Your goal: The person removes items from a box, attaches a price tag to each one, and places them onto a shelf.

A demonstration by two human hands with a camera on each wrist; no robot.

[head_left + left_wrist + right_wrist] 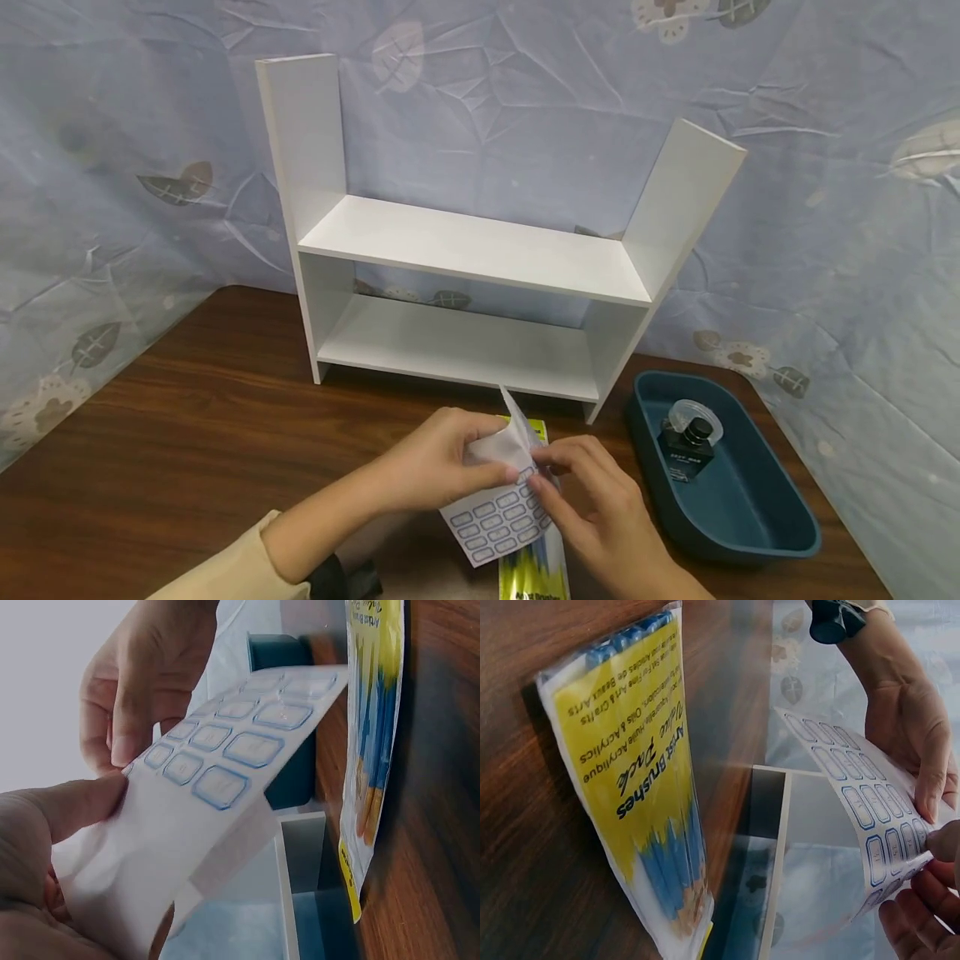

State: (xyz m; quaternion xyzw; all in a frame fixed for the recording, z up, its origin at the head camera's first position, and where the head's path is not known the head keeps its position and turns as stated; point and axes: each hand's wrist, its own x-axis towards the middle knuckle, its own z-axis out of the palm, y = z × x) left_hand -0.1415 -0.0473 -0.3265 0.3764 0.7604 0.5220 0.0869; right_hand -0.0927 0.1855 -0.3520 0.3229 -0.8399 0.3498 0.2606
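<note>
Between both hands is a white sheet of blue-bordered label stickers (pixel 495 525), bent up at its far end. My left hand (pixel 442 462) pinches the sheet's left side, thumb on top. At the right edge, my right hand (pixel 600 500) pinches it between thumb and fingers, close to the label rows. In the right wrist view the stickers (pixel 862 795) show as rows of blank framed labels. Below the sheet, on the table, lies a clear and yellow pack of artist brushes (pixel 630 742) with blue handles, partly covered by the sheet in the head view.
A white two-tier shelf (pixel 465 337) stands at the back of the brown wooden table (pixel 187 433). To the right sits a dark teal tray (pixel 757 500) holding a black box-shaped bottle (pixel 686 450) and a clear round lid (pixel 697 412). Patterned cloth (pixel 487 108) hangs behind.
</note>
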